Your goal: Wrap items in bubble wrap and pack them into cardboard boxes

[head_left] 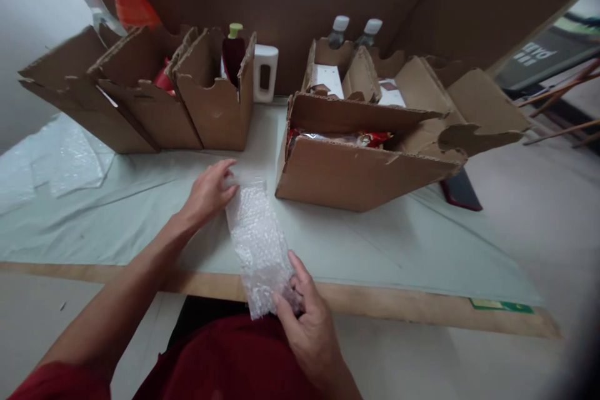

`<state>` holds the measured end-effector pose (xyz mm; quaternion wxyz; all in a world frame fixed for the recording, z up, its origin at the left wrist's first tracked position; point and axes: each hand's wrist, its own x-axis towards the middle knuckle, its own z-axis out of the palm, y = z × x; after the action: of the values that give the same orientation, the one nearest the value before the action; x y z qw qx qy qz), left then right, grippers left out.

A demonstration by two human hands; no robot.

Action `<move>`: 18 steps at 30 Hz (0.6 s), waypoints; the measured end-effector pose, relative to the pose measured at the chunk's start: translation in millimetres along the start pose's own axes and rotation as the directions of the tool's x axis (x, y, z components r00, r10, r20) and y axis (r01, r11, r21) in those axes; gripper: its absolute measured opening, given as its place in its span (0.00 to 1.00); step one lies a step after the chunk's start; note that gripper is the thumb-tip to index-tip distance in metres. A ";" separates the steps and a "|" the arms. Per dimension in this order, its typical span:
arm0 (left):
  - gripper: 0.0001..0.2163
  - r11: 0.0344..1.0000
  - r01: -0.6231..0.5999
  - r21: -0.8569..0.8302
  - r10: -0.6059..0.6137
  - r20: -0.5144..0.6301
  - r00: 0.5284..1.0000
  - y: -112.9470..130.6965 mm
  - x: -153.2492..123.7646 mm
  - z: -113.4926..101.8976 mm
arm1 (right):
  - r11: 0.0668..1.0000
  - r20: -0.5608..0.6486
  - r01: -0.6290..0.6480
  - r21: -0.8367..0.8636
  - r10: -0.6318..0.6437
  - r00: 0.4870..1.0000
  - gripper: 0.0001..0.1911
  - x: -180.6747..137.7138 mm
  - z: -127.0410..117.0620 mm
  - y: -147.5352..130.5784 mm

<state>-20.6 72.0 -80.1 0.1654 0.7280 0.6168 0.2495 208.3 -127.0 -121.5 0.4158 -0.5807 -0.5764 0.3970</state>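
Observation:
A narrow piece of clear bubble wrap (259, 231) slants from the table toward my body, its lower end past the front edge. My left hand (212, 190) is at its upper left corner, thumb and fingers curled about the edge. Lower down, my right hand (304, 315) grips the right side near the bottom end, thumb on top and fingers behind, partly seen through the plastic. Just beyond the wrap, to the right, stands a cardboard box (328, 169) with red and clear shiny packets (370, 139) inside.
Open cardboard boxes (220, 112) line the back left, one with a dark bottle with a green cap (235, 31); a white handled jug (265, 75) stands beside them. Two white-capped bottles (338, 31) rise behind the right boxes. More bubble wrap (70, 156) lies left. A dark flat object (462, 190) sits right.

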 end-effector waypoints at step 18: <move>0.12 0.890 -0.327 -0.317 0.295 -0.148 0.944 21.0 -163.9 29.0 | 0.891 0.197 -0.278 0.359 0.219 0.956 0.25 19.0 -8.6 -19.2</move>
<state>-5.8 -90.6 -118.5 0.2154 0.7653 0.4476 0.4093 210.2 -108.4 -100.2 0.4220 -0.5255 -0.4382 0.5948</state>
